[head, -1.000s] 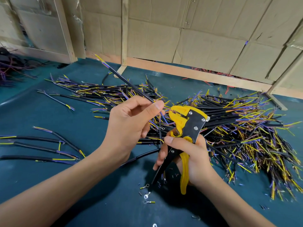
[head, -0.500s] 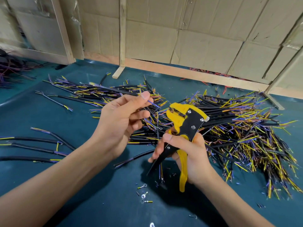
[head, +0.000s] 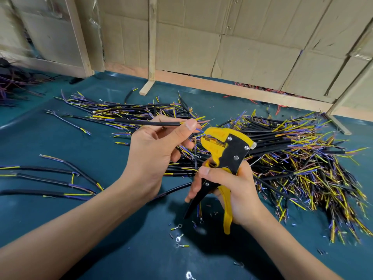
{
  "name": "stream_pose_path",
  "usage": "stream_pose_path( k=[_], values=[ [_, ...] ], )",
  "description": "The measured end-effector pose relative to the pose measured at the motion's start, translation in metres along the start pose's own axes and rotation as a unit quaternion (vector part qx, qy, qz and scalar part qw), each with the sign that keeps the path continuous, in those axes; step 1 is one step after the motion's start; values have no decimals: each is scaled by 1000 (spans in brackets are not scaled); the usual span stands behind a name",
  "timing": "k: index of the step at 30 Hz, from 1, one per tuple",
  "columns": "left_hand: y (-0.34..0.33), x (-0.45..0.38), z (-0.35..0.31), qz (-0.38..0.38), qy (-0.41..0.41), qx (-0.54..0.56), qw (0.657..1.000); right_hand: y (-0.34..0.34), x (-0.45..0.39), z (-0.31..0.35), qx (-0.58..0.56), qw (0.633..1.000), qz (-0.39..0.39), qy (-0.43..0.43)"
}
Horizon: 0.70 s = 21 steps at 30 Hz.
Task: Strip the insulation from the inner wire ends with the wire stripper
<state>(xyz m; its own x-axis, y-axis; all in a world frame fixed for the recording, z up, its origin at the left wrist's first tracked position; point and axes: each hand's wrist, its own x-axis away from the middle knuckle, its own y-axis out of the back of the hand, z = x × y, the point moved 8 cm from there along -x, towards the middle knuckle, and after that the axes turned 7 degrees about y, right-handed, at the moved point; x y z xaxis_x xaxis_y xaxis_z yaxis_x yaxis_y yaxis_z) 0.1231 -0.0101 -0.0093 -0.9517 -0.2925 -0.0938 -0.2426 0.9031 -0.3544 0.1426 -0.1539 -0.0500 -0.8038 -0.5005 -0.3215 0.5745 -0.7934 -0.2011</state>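
Stripper (head: 226, 150): yellow head, black side plates with silver rivets, one black handle, one yellow.
Held cable (head: 145, 122): black jacket, yellow and blue inner wires at both ends, bare copper-pink strands at tip.
Cable pile (head: 292, 156) toward bench's right edge: black, tipped yellow, purple-blue, copper.
Bench cover (head: 60, 142): dark teal.
Ring terminals (head: 178, 238) near front edge: silver, yellow sleeves.
Back wall (head: 242, 47): tan cardboard, pale wood battens.

We're in a makeshift wiring workshop: teal-covered bench (head: 60, 142), big heap of cut cables (head: 292, 158) at 2 o'clock, loose ring terminals (head: 178, 238) at 6, cardboard walls (head: 232, 47) w/ raw timber framing (head: 151, 41) at 12.
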Motion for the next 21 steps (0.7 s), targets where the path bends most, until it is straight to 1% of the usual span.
stream_pose_path(
  k=[3,6,11,17,19,21],
  values=[
    [-1,3,1,3,-12,-13,1000,-2,0,-1,-7,1000,-10,-3],
    [0,4,4,-10,-13,-21,1000,-1,1,0,-19,1000,-22,-9],
    [-1,3,4,-11,-12,-10,1000,-2,0,-1,-21,1000,-18,-10],
    [-5,5,-6,-3,-67,-20,998,-6,0,0,-46,999,-12,-10],
    [-5,5,-6,-8,-76,-32,997,-6,2,0,-47,998,-31,-4],
    [-4,4,-6,-14,-79,-48,996,-2,4,-2,-40,996,-79,-6]
  ],
)
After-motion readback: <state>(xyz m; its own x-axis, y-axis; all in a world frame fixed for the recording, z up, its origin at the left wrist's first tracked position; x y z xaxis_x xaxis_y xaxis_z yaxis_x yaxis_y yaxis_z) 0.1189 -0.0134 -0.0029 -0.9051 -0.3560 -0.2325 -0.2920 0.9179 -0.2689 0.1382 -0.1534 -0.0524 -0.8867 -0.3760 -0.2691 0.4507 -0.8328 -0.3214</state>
